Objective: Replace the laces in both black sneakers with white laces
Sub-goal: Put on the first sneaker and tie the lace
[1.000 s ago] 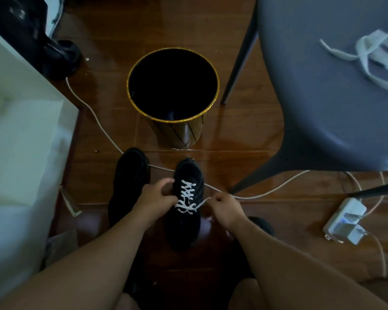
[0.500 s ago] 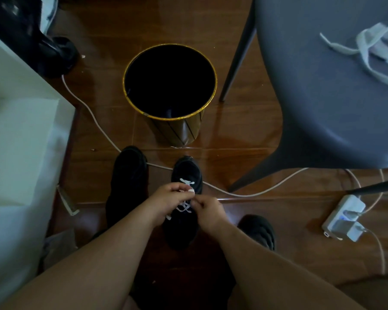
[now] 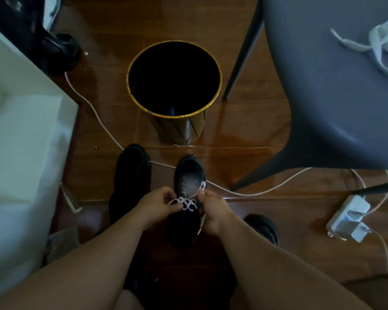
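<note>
Both hands held the white lace (image 3: 187, 202) of the right-hand black sneaker (image 3: 187, 198), each one pinching its own strand. The left hand (image 3: 157, 203) had its fingers curled around the strand on the left side of the shoe, and the right hand (image 3: 213, 208) gripped the other strand, which rose in a small loop toward the far side. It seemed the strands were held apart like this so the person could tie a bow or pull the crossing tight; which of the two it was, the picture did not show.

On the left, a white cabinet (image 3: 20, 135) stood at the edge of the view. Just to the left of the hands, the second black sneaker (image 3: 130, 175) rested on the wooden floor (image 3: 251, 130), and no white lace was visible on it, so it probably waited for its turn. The laced sneaker stood between the forearms with its toe pointing far, which kept the eyelets easy to reach.

Beyond the shoes stood a black bin with a gold rim (image 3: 174, 90), perhaps for the old laces. On the far right, another white lace (image 3: 376, 44) lay on the grey chair (image 3: 323, 86), likely kept ready for the second shoe. A white cable (image 3: 255, 193) ran across the floor to a charger block (image 3: 349, 218) on the right.
</note>
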### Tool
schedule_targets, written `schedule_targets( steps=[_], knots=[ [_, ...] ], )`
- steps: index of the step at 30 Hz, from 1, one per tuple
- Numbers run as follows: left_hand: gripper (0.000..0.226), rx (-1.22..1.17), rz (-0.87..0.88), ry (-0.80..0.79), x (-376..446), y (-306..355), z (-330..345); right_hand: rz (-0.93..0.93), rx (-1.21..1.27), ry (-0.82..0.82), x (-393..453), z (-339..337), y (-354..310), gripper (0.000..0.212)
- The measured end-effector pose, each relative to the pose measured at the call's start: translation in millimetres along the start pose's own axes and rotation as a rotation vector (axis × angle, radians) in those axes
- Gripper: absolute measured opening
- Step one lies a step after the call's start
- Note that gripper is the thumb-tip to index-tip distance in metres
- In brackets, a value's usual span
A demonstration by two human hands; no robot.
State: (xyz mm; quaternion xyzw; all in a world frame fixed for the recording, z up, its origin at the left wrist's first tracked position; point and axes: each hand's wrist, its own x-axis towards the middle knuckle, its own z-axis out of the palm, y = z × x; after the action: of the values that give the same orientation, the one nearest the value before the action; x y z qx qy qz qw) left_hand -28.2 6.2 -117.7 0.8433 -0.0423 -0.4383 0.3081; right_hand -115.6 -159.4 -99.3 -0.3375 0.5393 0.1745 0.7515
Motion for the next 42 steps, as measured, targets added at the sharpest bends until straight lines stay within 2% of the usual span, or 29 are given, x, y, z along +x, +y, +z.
schedule_targets(
  steps=[4, 7, 10, 12, 16, 18, 19, 21, 23, 24, 25, 27, 29, 32, 34, 36, 39, 42],
  knots=[
    [0.016, 0.25, -0.039, -0.039, -1.9, -9.8, -15.2, 0.014, 0.007, -0.013, 0.2, -3.7, -2.6, 0.026],
    [0.018, 0.153, -0.082, -0.012, -1.9, -9.4, -21.9, -0.033, -0.097, 0.025, 0.1, -3.1, 1.2, 0.022],
    [0.017, -0.091, -0.139, 0.012, 0.4, 5.8, -18.3, -0.206, -0.449, 0.123, 4.7, 1.8, 2.8, 0.018],
    [0.019, -0.136, -0.088, 0.026, 2.8, 21.1, -18.0, -0.325, -0.71, 0.16, 5.5, 9.3, -1.3, 0.011],
    [0.037, 0.153, 0.115, 0.086, 13.1, 47.4, -21.5, -0.518, -1.204, 0.121, 4.1, 21.3, -7.8, 0.01],
    [0.041, 0.273, 0.157, 0.103, 16.2, 56.9, -20.8, -0.575, -1.299, 0.022, -0.3, 24.2, -8.0, 0.008],
    [0.038, 0.309, 0.153, 0.127, 16.1, 59.7, -19.7, -0.571, -1.291, -0.021, -1.3, 23.1, -7.8, 0.005],
    [0.035, 0.301, 0.122, 0.23, 16.3, 57.7, -15.6, -0.526, -1.146, -0.04, 0.4, 18.7, -6.5, 0.016],
    [0.054, 0.192, 0.051, 0.39, 7.9, 53.9, -9.6, -0.434, -0.897, 0.007, 2.4, 15.6, -5.4, 0.025],
    [0.053, 0.177, 0.034, 0.443, 4.4, 51.0, -6.3, -0.407, -0.794, 0.032, 4.1, 15.4, -4.9, 0.026],
    [0.043, 0.182, 0.032, 0.442, 3.4, 45.9, -1.3, -0.38, -0.726, 0.041, 5.7, 15.3, -4.3, 0.027],
    [0.022, 0.192, 0.069, 0.269, 0.9, 34.6, 7.8, -0.344, -0.62, 0.025, 6.2, 18.1, -3.2, 0.026],
    [0.02, 0.134, 0.111, 0.135, -6.2, 27.6, 14.0, -0.316, -0.558, 0.005, 6.9, 20.5, -3.4, 0.021],
    [0.011, 0.063, 0.18, 0.126, -12.0, 25.3, 14.0, -0.306, -0.51, 0.027, 5.4, 20.2, -4.1, 0.003],
    [0.009, 0.03, 0.203, 0.082, -12.9, 26.0, 12.0, -0.28, -0.451, 0.052, 4.1, 18.2, -5.2, 0.018],
    [0.007, 0.11, 0.242, 0.072, -8.3, 23.0, 10.0, -0.285, -0.431, 0.037, 2.5, 15.8, -9.1, 0.027],
    [0.01, 0.253, 0.261, 0.109, -2.7, 22.0, 6.9, -0.304, -0.549, -0.038, 0.6, 13.8, -13.2, 0.024],
    [0.008, 0.257, 0.243, 0.093, 0.2, 23.4, 4.9, -0.363, -0.659, -0.071, 0.9, 11.4, -13.4, 0.024]
  ],
)
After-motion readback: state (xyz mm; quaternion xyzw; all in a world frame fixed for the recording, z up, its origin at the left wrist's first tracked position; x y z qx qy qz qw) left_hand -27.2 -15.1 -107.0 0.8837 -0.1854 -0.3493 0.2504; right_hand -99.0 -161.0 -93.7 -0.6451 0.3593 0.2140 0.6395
